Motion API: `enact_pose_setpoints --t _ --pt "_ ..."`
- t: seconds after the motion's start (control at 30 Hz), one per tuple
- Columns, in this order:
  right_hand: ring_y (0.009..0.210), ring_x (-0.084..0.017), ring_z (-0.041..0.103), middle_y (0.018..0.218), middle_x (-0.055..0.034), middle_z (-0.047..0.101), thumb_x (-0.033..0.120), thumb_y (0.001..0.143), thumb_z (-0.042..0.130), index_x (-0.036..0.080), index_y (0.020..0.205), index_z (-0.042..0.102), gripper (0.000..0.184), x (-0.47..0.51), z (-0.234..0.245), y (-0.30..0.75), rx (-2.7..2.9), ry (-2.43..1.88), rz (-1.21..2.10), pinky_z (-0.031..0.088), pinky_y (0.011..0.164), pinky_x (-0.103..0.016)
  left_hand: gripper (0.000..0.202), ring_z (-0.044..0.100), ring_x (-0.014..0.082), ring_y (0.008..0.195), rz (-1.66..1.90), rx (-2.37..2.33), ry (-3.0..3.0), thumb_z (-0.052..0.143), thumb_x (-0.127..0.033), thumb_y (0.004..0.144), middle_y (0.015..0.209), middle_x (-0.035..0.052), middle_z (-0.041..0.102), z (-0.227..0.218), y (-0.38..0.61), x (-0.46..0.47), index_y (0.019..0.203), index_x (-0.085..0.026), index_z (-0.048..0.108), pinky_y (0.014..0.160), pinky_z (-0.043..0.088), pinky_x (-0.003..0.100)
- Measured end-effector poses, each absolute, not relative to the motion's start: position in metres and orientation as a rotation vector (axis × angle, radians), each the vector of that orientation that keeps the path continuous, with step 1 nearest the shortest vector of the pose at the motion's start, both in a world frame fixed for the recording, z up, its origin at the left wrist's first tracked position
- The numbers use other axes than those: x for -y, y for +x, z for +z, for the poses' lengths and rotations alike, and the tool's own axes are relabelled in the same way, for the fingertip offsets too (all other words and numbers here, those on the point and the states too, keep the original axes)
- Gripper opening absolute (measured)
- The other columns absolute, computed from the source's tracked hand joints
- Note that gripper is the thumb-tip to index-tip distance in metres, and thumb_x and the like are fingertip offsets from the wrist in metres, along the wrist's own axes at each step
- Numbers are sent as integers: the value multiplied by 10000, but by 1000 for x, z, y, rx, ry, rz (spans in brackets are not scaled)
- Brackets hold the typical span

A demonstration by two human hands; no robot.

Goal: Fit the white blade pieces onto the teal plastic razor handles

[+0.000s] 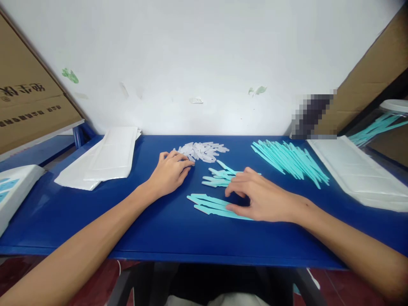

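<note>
My left hand (pixel 170 172) rests palm down at the near left edge of a pile of small translucent white caps (pixel 204 151). Its fingers are loosely bent and slightly apart, with the fingertips touching the pile; whether a cap lies under them is hidden. My right hand (pixel 255 193) hovers over teal eyebrow razors, thumb and index finger apart. Under its thumb lie a few side-by-side razors (pixel 212 205), their right ends hidden by the hand. Beyond its fingers is a looser bunch of teal razors (pixel 216 178), partly covered by the hand.
A larger heap of teal razors (pixel 290 161) lies at the back right. White padded envelopes (pixel 111 153) sit on the left, with another white packet (pixel 360 174) on the right. Cardboard boxes (pixel 28 85) and a clear tub (pixel 382 123) flank the blue table (pixel 153 233), against a white wall.
</note>
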State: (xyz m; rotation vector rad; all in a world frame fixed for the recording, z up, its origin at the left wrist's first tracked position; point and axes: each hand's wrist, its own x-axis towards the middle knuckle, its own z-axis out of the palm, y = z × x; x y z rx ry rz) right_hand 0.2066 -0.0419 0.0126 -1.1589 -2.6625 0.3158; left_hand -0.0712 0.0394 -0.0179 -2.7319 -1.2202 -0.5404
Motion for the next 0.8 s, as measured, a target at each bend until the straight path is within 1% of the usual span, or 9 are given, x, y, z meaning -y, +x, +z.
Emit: enact_pose_setpoints --t 0.07,0.17,0.23,0.3,0.4,0.53,0.67,0.73,0.8 --pt "678 -187 557 606 13 570 465 924 582 233 900 693 258 43 12 206 2712 -1204 386 429 800 -382 306 537 289 1087 -529 1168 -2805 465 -226 989 1115 86 710 -17 -69 -38 1175 -244 707 931 307 471" --pt "740 -226 577 534 4 525 459 921 583 246 942 699 244 42 10 209 2715 -1268 421 419 656 -308 318 531 289 1124 -518 1099 -2891 467 -221 995 1144 96 697 -17 -66 -36 1238 -226 671 934 318 457" --pt "680 -205 569 532 8 530 421 913 592 242 949 700 212 42 10 211 2705 -1313 452 381 568 -276 316 512 304 1169 -515 1100 -2893 467 -241 1002 1214 117 666 -18 -65 -35 1248 -204 663 936 325 460" --pt "561 -164 518 519 26 515 385 911 589 233 936 698 188 41 11 213 2711 -1332 465 358 532 -268 301 495 316 1202 -513 1119 -2887 467 -264 1010 1261 120 643 -18 -64 -36 1214 -204 679 944 323 466" --pt "481 -127 451 525 39 505 345 910 579 221 901 689 167 39 12 213 2714 -1298 452 335 505 -264 250 502 302 1187 -526 1122 -2901 484 -280 1010 1220 87 662 -18 -65 -37 1101 -227 711 945 314 455" --pt "528 -116 473 667 11 589 250 907 549 209 827 651 136 37 13 212 2660 -1223 422 331 503 -256 164 522 275 1095 -622 1143 -2919 544 -279 980 1063 60 708 -18 -67 -38 966 -222 697 931 308 434" --pt "695 -154 565 884 -48 644 260 954 493 207 883 596 136 33 9 215 2572 -1160 314 401 593 -269 147 567 252 997 -742 1206 -2936 539 -279 970 958 40 729 -20 -67 -38 954 -228 675 913 329 419" --pt "723 -172 572 875 -51 638 288 996 432 212 950 553 150 30 6 218 2501 -1171 252 409 622 -285 141 591 243 965 -866 1267 -2919 546 -289 959 975 37 736 -20 -66 -38 962 -235 675 888 355 399" --pt "615 -162 520 769 -14 595 316 1030 365 219 1033 497 164 27 4 222 2427 -1231 247 374 573 -283 129 612 235 933 -1027 1316 -2910 566 -292 939 979 34 743 -19 -64 -36 958 -238 682 861 387 377"
